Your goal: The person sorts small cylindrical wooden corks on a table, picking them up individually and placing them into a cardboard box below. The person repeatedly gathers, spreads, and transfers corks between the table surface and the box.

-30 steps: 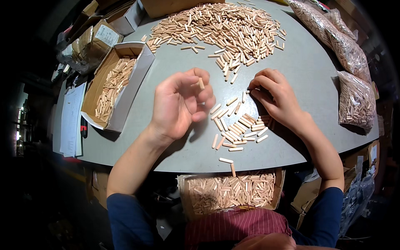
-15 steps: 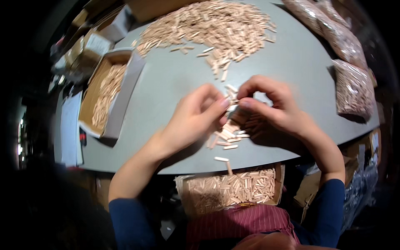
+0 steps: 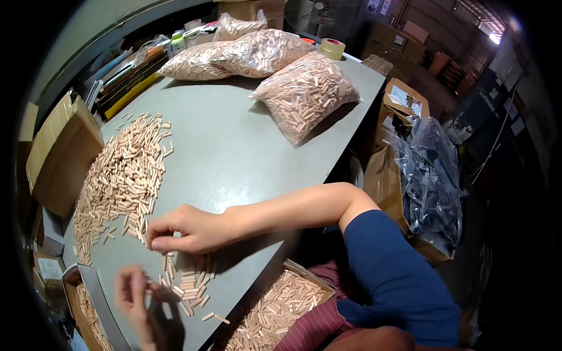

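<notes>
My right hand [image 3: 184, 231] reaches over the table at the near edge of a large pile of short wooden dowels [image 3: 126, 175]. Its thumb and fingers are closed together at the tips; whatever lies between them is hidden. Lower and to the left, my left hand [image 3: 137, 295] is raised with bent fingers, smeared by motion, so its grip is unclear. A small loose group of dowels [image 3: 190, 285] lies just below my right hand, and a couple more are near the table edge. Below that edge, an open carton of dowels [image 3: 281, 301] sits against my body.
Clear plastic bags of dowels [image 3: 307, 93] rest on the grey table [image 3: 234, 146], beside a tape roll [image 3: 332, 48]. A long box with dowels [image 3: 105, 304] stands at lower left, a cardboard box [image 3: 64, 155] behind the pile. Plastic-draped cartons [image 3: 430, 181] are on the right.
The view has swung to the right, showing more bags and the room beyond. My hands, close together before, are now apart, the left one lower.
</notes>
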Action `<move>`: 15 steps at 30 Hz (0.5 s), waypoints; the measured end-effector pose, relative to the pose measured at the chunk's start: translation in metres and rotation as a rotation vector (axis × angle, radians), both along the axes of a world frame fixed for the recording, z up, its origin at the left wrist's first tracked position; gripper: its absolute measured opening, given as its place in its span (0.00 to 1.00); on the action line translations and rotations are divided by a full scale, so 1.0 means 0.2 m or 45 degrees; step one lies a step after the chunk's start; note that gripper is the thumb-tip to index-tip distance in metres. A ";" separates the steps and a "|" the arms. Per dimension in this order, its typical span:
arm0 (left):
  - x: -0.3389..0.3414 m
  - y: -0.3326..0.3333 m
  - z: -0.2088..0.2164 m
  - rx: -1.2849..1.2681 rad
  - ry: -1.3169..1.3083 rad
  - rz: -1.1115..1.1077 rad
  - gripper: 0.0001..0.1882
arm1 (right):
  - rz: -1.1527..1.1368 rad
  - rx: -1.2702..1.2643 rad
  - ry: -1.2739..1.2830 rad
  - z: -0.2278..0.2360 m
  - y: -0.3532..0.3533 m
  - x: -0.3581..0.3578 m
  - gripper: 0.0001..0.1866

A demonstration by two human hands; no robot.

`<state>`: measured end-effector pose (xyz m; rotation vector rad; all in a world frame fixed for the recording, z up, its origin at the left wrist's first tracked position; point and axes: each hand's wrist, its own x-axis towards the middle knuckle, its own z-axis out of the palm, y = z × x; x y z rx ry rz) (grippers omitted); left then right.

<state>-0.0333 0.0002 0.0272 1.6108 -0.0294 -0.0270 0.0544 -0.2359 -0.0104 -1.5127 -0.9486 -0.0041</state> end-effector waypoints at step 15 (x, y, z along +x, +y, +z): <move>0.01 1.03 -0.03 2.235 -0.494 0.806 0.16 | -0.750 -0.422 -0.260 -0.01 -0.23 0.36 0.13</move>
